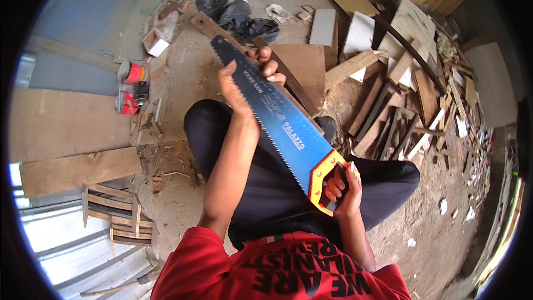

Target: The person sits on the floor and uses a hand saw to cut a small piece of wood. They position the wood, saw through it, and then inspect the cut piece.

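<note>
A hand saw [277,119] with a blue and black blade lies slantwise above my lap, its teeth on the left edge. Its yellow and orange handle [316,183] is wrapped by the fingers of my right hand [347,191]. Under the blade runs a narrow brown wooden strip [206,24], sticking out past the saw's far tip. From below, my left hand [237,97] curls around blade and strip near the far end, thumb at the toothed side and fingertips over the opposite edge. Its palm is hidden behind them.
Wood offcuts [383,116] are heaped at the right, beside a brown board [302,69]. Black plastic bags [239,16] lie ahead. Several cans [132,72] stand at the left, above a slatted wooden frame [119,211]. My crossed legs [383,180] lie beneath the saw.
</note>
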The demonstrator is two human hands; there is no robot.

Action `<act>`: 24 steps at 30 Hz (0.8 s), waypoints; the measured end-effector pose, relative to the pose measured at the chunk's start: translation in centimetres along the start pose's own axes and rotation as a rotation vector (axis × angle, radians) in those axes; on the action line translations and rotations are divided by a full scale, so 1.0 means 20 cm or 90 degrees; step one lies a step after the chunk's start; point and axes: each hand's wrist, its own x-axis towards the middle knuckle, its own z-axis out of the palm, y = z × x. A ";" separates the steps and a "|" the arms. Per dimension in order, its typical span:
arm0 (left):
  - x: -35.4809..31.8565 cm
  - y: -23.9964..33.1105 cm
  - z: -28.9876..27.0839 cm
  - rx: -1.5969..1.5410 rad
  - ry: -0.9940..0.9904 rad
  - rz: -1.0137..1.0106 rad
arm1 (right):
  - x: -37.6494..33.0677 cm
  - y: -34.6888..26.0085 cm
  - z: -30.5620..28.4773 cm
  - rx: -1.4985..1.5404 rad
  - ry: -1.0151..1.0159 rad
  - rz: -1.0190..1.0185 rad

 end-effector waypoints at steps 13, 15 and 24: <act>-0.12 -0.05 -0.18 -0.020 0.062 -0.075 | -0.09 0.09 -0.11 0.009 0.033 0.060; -0.13 -0.05 -0.19 -0.017 0.062 -0.078 | -0.09 0.10 -0.12 0.011 0.038 0.059; -0.14 -0.05 -0.20 -0.010 0.067 -0.075 | -0.08 0.12 -0.12 -0.013 0.040 0.060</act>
